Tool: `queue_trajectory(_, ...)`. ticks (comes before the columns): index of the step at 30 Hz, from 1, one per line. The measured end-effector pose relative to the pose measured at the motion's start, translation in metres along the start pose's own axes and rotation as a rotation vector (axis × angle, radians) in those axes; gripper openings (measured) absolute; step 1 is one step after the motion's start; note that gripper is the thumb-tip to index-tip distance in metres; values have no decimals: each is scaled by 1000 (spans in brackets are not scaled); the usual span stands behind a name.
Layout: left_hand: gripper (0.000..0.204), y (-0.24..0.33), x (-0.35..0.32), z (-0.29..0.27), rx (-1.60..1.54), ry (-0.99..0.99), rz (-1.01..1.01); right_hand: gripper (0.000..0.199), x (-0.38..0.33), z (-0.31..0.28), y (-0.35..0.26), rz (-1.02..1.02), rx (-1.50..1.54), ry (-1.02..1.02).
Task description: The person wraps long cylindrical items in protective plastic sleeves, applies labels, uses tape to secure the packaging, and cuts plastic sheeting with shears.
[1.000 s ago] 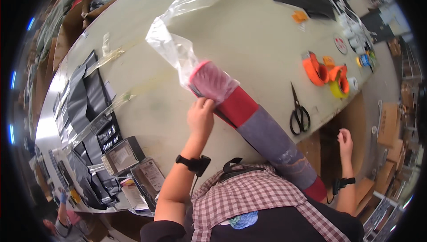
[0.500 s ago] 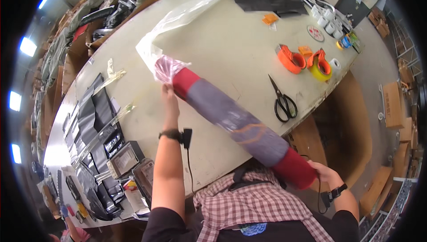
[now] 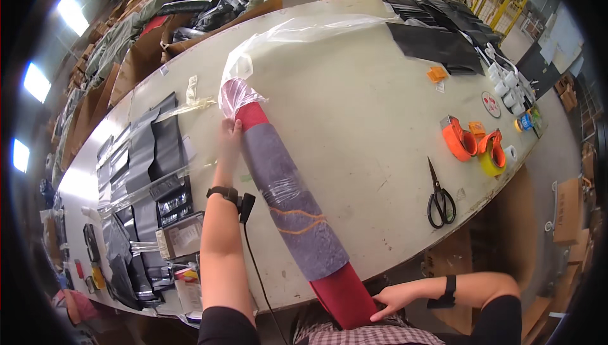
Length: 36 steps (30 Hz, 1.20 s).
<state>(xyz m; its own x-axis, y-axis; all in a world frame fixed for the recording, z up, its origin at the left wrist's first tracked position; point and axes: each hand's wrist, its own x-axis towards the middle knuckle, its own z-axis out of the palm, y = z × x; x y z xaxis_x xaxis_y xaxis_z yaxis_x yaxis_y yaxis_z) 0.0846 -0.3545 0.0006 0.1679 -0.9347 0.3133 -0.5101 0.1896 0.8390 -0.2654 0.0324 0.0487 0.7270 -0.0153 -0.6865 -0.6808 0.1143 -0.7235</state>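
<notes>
A long rolled-up mat [image 3: 288, 186], red at both ends with a grey middle marked by orange wavy lines, lies slanted over the table, its near end against my checked apron. Clear plastic film [image 3: 242, 95] covers its far end and trails in a long strip across the table. My left hand [image 3: 230, 136] grips the mat's left side near that far end; its fingertips are partly hidden and slightly blurred. At the near end my right hand [image 3: 396, 297] holds the red edge, thumb on the rim and fingers on the side.
Scissors [image 3: 440, 199] and orange tape dispensers [image 3: 461, 140] lie on the right of the table [image 3: 354, 117]. Black plastic bags [image 3: 149, 155] are spread at left, more [image 3: 437, 44] at the far right. White rolls [image 3: 506, 85] stand by the right edge. Cardboard boxes [image 3: 136, 72] stand beyond.
The mat has swung to point more straight away from me, its near end shifting left with my right hand. The view has turned, so the tabletop things appear further right.
</notes>
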Motion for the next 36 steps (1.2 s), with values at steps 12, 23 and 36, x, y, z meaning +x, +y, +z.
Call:
queue_trajectory(12,29,1,-22,-37,-74,-318,-103,41,-73,-249,-50,-8,-537,795)
queue_trajectory(23,32,-34,-22,-47,98,-75,104,58,145,-415,-91,-306,-563,1408)
queue_trajectory(36,13,-25,-16,-19,89,444,73,16,183,-452,-158,-585,-676,1721)
